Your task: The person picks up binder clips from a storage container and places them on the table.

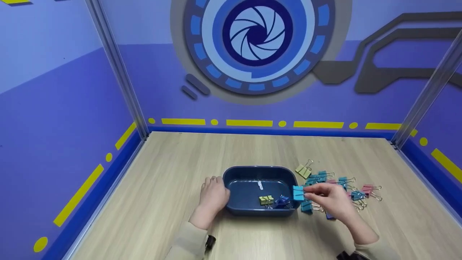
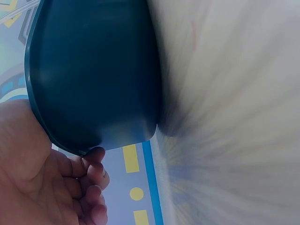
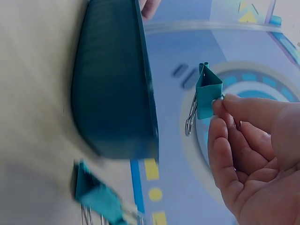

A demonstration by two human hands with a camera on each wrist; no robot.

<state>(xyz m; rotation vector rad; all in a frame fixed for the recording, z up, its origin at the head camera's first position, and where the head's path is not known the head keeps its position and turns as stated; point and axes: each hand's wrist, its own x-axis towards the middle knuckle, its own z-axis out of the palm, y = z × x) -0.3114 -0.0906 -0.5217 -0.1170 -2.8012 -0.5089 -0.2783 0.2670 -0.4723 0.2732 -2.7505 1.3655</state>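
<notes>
A dark blue plastic tray (image 1: 260, 213) with raised walls stands on the table, a yellow binder clip (image 1: 266, 200) and a blue binder clip (image 1: 282, 202) lying inside. At its left end my left hand (image 1: 213, 196) grips the rim (image 2: 35, 105) with curled fingers. My right hand (image 1: 334, 199) pinches a turquoise binder clip (image 1: 298, 193) by a wire handle, just above the tray's right rim. The right wrist view shows this clip (image 3: 209, 96) hanging from thumb and fingertips, its other handle (image 3: 191, 115) loose.
Right of the tray lies a loose pile of turquoise binder clips (image 1: 319, 177) with pink ones (image 1: 368, 189) among them. A yellow clip (image 1: 303, 171) lies at the pile's back edge. Printed blue panels (image 1: 158, 90) wall in the table (image 1: 173, 155) at the back and sides.
</notes>
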